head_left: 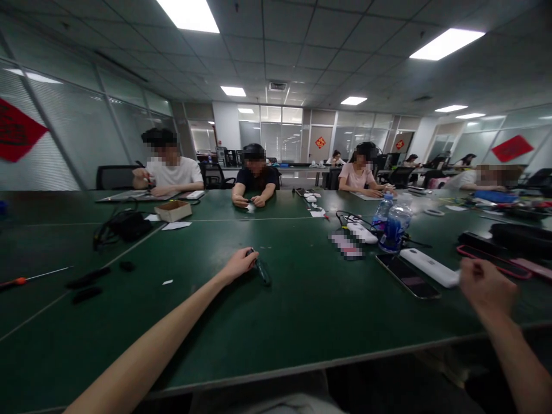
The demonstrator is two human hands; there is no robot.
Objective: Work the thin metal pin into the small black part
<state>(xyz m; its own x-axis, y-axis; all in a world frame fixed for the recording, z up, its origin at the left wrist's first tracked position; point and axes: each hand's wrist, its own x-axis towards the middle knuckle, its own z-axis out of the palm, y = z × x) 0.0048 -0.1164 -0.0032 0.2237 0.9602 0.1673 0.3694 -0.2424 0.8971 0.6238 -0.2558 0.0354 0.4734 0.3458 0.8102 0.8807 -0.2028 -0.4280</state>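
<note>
On the green table [302, 322], my left hand [239, 265] is closed around one end of a dark green, elongated tool [263, 272]. Its free end points toward me and rests on or just above the tabletop; the gripped end is partly hidden by my fingers. At the right, my right hand [487, 287] is curled into a fist, and whatever may be inside it is hidden. Beside that fist lie a white, long power bank [429, 267] and a red-edged phone [494, 261]. A black smartphone [407, 277] lies left of the power bank.
Two plastic bottles [394, 227] stand behind the smartphone, near a white device [361, 232] with cables. Leftward are a small cardboard box [173, 211], a black cable bundle [129, 225], dark pieces [87, 294] and a screwdriver [34, 278]. Co-workers sit across the table.
</note>
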